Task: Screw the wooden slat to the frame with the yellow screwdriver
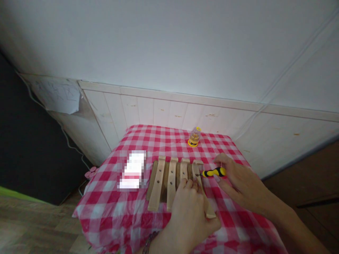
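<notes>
A wooden assembly (165,176) lies on the table: several pale slats are fixed side by side across a darker board, with dark screw heads showing in them. My left hand (189,210) is curled over its right part, fingertips pressing on the slats and thumb beside the lower end of the rightmost slat (210,211). That hand hides much of the slats under it. In my right hand (233,178) is a yellow-and-black screwdriver (212,172), gripped near the handle's end between thumb and fingers. Its tip points left and meets the rightmost slat near a screw.
A red-and-white checked cloth (106,201) covers the table. Toward the back stands a clear case of screwdriver bits (195,137) with yellow ends. A blurred-out bright phone-like rectangle (132,169) lies left of the wood. A panelled wall (169,109) rises behind the table.
</notes>
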`<act>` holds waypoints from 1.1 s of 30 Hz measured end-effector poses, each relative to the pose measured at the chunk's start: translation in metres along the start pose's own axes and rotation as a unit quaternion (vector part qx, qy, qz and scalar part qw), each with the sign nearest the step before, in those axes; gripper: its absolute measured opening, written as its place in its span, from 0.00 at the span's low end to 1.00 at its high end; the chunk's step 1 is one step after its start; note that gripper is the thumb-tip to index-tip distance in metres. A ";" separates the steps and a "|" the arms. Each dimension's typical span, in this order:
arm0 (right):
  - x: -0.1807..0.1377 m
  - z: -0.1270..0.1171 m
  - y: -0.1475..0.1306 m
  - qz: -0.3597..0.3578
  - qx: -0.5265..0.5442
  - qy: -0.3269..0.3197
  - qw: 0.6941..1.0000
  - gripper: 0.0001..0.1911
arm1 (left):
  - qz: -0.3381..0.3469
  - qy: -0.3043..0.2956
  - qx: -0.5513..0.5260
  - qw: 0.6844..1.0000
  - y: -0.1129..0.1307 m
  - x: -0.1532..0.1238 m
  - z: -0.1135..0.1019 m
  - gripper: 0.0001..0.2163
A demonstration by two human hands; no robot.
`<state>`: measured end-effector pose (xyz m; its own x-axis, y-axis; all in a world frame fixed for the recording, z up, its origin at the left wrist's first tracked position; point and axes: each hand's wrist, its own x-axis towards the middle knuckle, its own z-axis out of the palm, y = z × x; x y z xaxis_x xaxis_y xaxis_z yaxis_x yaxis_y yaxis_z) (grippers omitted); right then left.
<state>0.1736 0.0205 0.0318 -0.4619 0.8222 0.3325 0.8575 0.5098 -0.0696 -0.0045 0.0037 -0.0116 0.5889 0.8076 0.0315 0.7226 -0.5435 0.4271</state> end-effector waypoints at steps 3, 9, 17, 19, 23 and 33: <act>-0.003 -0.001 0.007 -0.007 0.050 -0.054 0.997 0.08 | 0.000 0.000 -0.001 1.000 0.000 -0.001 0.000 0.27; 0.000 0.010 0.013 -0.060 -0.062 0.040 0.995 0.20 | -0.001 -0.003 0.005 1.000 0.000 0.000 0.000 0.25; 0.012 0.022 -0.001 -0.038 -0.286 0.194 0.938 0.29 | -0.007 -0.010 0.006 1.000 0.000 0.002 0.000 0.26; 0.011 0.022 -0.002 -0.014 -0.262 0.169 0.950 0.28 | -0.009 -0.014 0.007 1.000 0.000 0.002 0.000 0.26; 0.004 0.014 0.001 0.010 -0.090 0.073 0.993 0.18 | 0.003 -0.012 0.008 1.000 -0.001 0.002 0.001 0.27; -0.003 0.004 0.012 0.022 0.129 -0.078 0.988 0.11 | 0.001 -0.017 0.013 1.000 0.000 0.000 -0.001 0.29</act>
<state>0.1847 0.0249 0.0259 -0.4715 0.8640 0.1768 0.8007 0.5034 -0.3248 -0.0048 0.0042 -0.0109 0.6018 0.7987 0.0008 0.7306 -0.5509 0.4035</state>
